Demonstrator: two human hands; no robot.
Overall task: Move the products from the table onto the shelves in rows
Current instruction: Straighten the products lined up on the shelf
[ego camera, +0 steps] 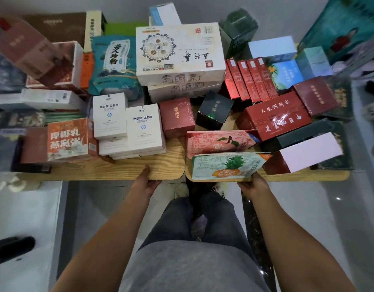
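The near edge of the L wooden tabletop (110, 171) is gripped by the left hand (147, 181): thumb laid on top of the wood, the other fingers curled under the edge and hidden. The right hand (253, 185) is seen at the near edge of the R wooden tabletop (308, 175), fingers tucked under the pineapple pouch (224, 166) and out of view, so whether pouch, table edge or both are held can't be told.

The two tabletops are butted side by side w/ a narrow gap between, and products are piled across both. The pineapple pouch is pale green, flat, printed w/ a pineapple, lying at the front edge. Just behind it, partly overlapped, a pink peach pouch (220, 142) is seen. To the R, a red box w/ white characters (279, 119) and a box w/ a plain white face (308, 152). At centre, a small dark red box (177, 116) beside a black cube box (215, 110). On the L table, white probiotic boxes (127, 127) are stacked near the front, next to an orange-red box (68, 140). Further back, a large white box w/ a round emblem (177, 53) is stacked on another, a teal pouch (114, 66) to its L, a row of slim red boxes (251, 79) upright to its R.
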